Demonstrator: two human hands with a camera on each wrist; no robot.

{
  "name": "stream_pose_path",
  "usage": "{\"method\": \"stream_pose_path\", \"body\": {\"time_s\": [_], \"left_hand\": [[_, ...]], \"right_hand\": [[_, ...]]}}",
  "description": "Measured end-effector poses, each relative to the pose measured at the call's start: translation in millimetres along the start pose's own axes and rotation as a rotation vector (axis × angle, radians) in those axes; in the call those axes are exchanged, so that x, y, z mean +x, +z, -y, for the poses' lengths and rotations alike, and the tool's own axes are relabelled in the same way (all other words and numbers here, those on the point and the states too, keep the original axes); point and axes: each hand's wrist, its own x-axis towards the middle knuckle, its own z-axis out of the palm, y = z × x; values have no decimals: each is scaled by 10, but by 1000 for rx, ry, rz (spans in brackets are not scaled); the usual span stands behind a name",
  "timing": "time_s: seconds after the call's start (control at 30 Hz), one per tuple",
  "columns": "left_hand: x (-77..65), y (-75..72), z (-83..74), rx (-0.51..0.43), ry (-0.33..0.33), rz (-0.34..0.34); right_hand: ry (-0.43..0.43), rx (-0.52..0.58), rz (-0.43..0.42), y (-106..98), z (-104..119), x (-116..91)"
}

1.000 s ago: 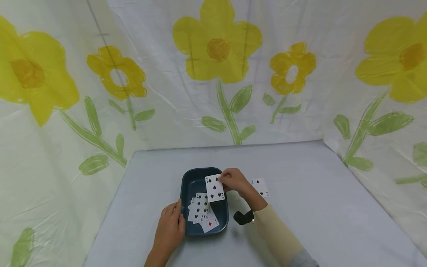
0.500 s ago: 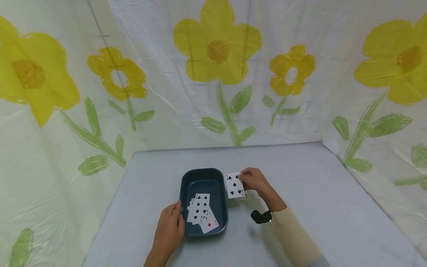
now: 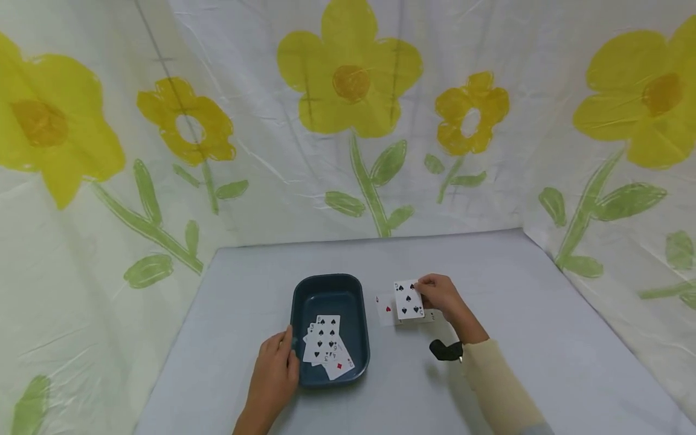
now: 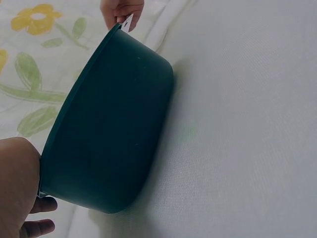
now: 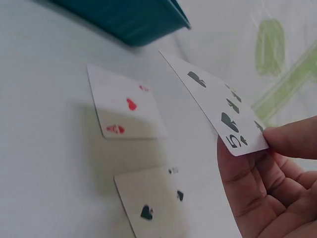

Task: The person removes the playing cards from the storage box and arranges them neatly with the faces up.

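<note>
Head view: five of spades pinched above the table, right of the tray

From my end, the right hand (image 3: 443, 296) pinches the five of spades (image 3: 409, 300) by one corner between thumb and fingers, presumably to leave most of its face uncovered. The card is raised off the table (image 3: 489, 272), beside the blue-green tray (image 3: 333, 300). Beneath it, face up, I see the ace of hearts (image 5: 124, 106) and, apart from it, a spade card (image 5: 153, 206) whose index is too blurred for me to read.

The left hand (image 3: 274, 368) touches the tray's left rim, I'd judge to steady it; I can't tell whether its fingers clamp the rim. Inside the tray, the six of spades (image 3: 321, 338) overlaps other cards, including a diamond card (image 3: 341, 367); the spread looks casual, perhaps simply dropped there. I can make out 5, A, 6 and a partly covered 3; no brand is readable.
</note>
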Motion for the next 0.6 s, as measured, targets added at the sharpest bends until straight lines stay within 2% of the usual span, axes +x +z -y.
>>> {"method": "stream_pose_path", "body": {"time_s": [0.17, 0.43, 0.6], "left_hand": [[7, 5, 22, -1, 6, -14], [-3, 37, 35, -10, -24, 15], [2, 42, 50, -16, -18, 13]], "right_hand": [[20, -10, -13, -113, -61, 13], [46, -44, -37, -314, -211, 32], [82, -56, -59, -417, -319, 62]]}}
